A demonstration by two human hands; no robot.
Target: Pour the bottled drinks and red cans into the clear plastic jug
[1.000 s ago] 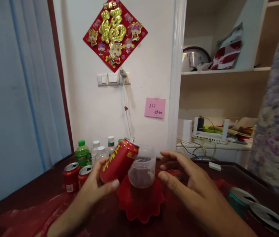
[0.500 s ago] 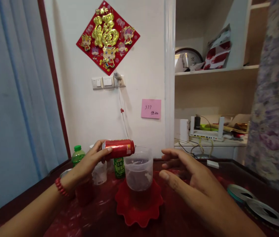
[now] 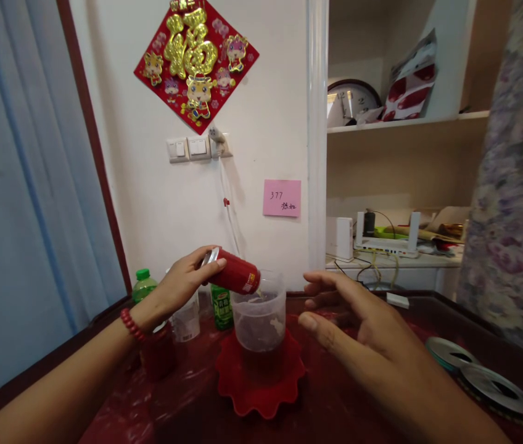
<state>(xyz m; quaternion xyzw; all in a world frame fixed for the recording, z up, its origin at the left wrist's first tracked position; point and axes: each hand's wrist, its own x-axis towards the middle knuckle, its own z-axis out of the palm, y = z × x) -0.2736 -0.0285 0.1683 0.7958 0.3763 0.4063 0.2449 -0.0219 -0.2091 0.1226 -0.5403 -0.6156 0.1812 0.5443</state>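
Observation:
My left hand point(image 3: 181, 287) grips a red can point(image 3: 234, 271), tipped with its top end down to the right over the rim of a clear plastic tub point(image 3: 259, 324). Some liquid seems to run from the can into the tub. Under the tub lies a red scalloped plate point(image 3: 261, 394). To the tub's right, my right hand point(image 3: 349, 320) is held in the air with its fingers apart, holding nothing. A green can point(image 3: 221, 307) stands just left of the tub, partly behind the red can.
A clear cup point(image 3: 186, 320), a green-capped bottle point(image 3: 144, 285) and a dark red can point(image 3: 158, 351) stand at the left. Two opened cans point(image 3: 497, 388) are at the right, near a small white block point(image 3: 397, 300). A router point(image 3: 387, 243) sits on the shelf behind.
The red can has tilted more steeply, its top end lower and slightly farther right, and my left hand has moved right and up with it. My right hand remains nearly in place.

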